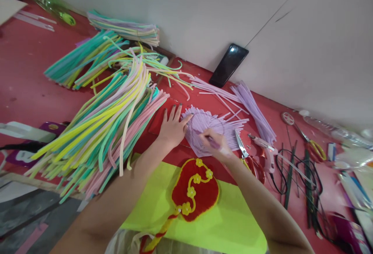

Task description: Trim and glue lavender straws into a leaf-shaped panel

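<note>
While the left hand (172,130) lies spread, with its thumb on the upper left edge of the lilac pipe-cleaner panel (204,121), the right hand (217,145) pinches a purple pen-like tool (214,141) above it, and a thin curved line (223,126) is visible on the fuzzy rows. The panel lies on the red tabletop (23,61), just beyond the red fan-shaped piece (205,195). Because only one side seems to be steadied, I judge that the panel could rotate if the tool catches in the fibres, making the line crooked. Its uneven ends (240,122) at the right might also separate under pushing. As the scissors (241,145) lie near the right wrist, a wide movement could knock them, or the glue gun (269,155) behind.
</note>
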`<state>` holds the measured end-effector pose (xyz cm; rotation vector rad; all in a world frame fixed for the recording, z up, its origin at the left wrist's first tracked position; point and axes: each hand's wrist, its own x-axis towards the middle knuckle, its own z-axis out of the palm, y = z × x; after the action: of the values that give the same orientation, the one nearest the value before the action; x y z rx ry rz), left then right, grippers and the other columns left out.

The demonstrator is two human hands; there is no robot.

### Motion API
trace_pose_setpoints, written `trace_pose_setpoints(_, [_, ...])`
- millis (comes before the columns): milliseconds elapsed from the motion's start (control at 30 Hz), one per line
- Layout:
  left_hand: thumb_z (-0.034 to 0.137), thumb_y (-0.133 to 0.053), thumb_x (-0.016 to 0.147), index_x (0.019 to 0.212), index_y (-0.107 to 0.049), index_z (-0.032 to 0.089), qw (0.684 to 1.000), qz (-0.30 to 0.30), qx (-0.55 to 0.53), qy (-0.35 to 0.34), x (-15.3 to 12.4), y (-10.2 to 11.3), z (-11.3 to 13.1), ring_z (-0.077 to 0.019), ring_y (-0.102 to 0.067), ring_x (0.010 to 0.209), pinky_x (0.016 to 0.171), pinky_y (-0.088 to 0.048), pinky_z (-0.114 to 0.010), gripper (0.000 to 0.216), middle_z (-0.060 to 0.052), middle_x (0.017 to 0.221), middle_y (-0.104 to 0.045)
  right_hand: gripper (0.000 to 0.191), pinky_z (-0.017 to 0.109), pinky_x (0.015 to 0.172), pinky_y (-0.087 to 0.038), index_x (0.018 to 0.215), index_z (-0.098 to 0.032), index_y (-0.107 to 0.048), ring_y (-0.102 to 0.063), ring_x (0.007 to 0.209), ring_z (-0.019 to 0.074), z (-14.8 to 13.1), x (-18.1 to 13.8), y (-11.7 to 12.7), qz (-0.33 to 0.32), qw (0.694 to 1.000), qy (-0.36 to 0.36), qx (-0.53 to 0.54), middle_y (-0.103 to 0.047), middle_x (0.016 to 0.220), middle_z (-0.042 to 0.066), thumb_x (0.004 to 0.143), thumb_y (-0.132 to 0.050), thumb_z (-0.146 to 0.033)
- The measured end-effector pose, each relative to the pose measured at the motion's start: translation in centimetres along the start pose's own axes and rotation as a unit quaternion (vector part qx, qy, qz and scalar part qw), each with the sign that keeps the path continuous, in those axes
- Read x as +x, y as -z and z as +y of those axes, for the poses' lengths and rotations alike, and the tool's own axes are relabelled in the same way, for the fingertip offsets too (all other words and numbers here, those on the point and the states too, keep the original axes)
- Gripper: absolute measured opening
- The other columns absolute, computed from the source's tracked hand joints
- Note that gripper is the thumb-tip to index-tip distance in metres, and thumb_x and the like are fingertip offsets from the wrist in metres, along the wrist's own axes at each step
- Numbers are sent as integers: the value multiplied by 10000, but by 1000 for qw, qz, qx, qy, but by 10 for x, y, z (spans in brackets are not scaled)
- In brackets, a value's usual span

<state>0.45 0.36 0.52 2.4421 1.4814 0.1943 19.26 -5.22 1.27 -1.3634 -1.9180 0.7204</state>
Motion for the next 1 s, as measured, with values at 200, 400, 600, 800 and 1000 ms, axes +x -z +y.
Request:
trace_pose_setpoints(200, [335,-334,959,1467,-312,342,1000,5,17,-9,1,-4,-2,-310,-136,1467,1163,-100,-579,509,-69,1597,-185,446,234,363,-165,544,-204,-527,-207,327,59,2,69,19,90,943,-201,251,-252,344,-96,777,-611,-575])
trace_pose_setpoints(400, [322,-298,962,1492,-277,227,1000,-6,15,-13,-3,2,-4,-301,-115,1471,1175,-104,-543,539,-124,1591,-180,519,245,355,-197,428,-212,-441,-255,319,68,19,99,-22,108,934,-253,226,-300,319,-60,779,-565,-574])
trace_pose_setpoints(600, [444,-356,937,1477,-301,144,999,-28,16,-18,-17,10,12,-305,-82,1476,1174,-77,-561,620,-152,1594,-139,469,238,405,-308,462,-203,-482,-374,362,86,17,85,-26,82,958,-225,159,-434,368,-30,796,-550,-525])
trace_pose_setpoints(800, [508,-349,923,1490,-244,104,999,-44,17,-22,-20,1,22,-275,-124,1474,1183,-45,-551,704,-129,1585,-184,424,226,361,-236,583,-232,-389,-349,332,82,16,86,-21,82,960,-190,191,-399,362,-77,778,-591,-550])
trace_pose_setpoints(1000, [570,-421,880,1492,-269,169,998,-55,16,22,-19,2,22,-302,-114,1473,1173,-70,-558,747,-136,1594,-133,374,227,347,-196,549,-237,-339,-300,332,73,17,85,-19,78,959,-208,173,-384,357,-74,782,-587,-391])
